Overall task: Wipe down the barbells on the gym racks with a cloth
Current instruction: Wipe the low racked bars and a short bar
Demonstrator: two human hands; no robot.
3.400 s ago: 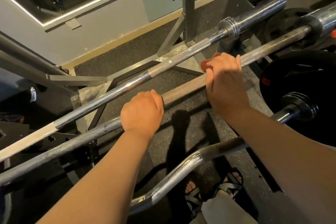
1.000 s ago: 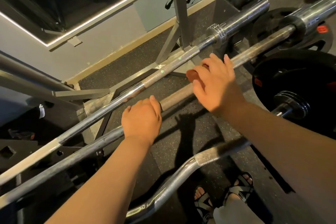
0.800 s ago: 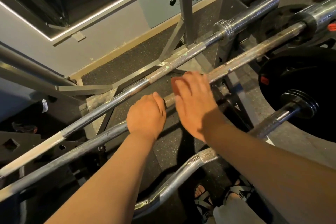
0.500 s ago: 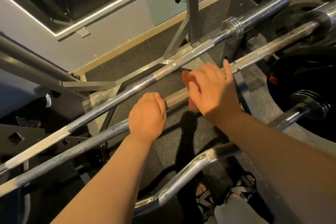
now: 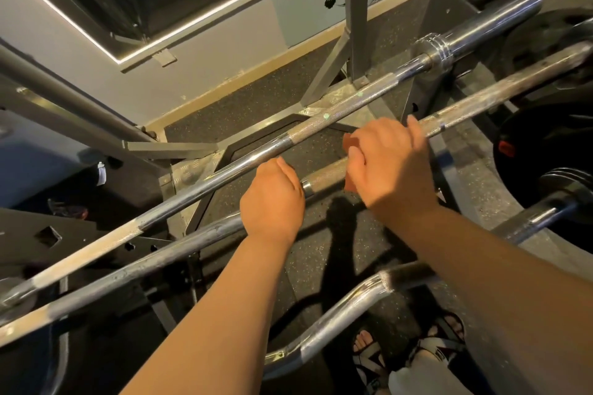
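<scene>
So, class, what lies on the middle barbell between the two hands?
Head view: only bare brownish barbell between the left hand and the right hand gripping the cloth.

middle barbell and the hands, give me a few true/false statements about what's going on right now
1. The left hand grips the middle barbell. True.
2. The right hand holds a blue cloth. False: the cloth is reddish-orange.
3. The cloth lies on the floor, off the bar. False: the right hand holds it against the middle barbell, to the right of the left hand.
4. A curved bar lies nearer the person than both hands. True.
</scene>
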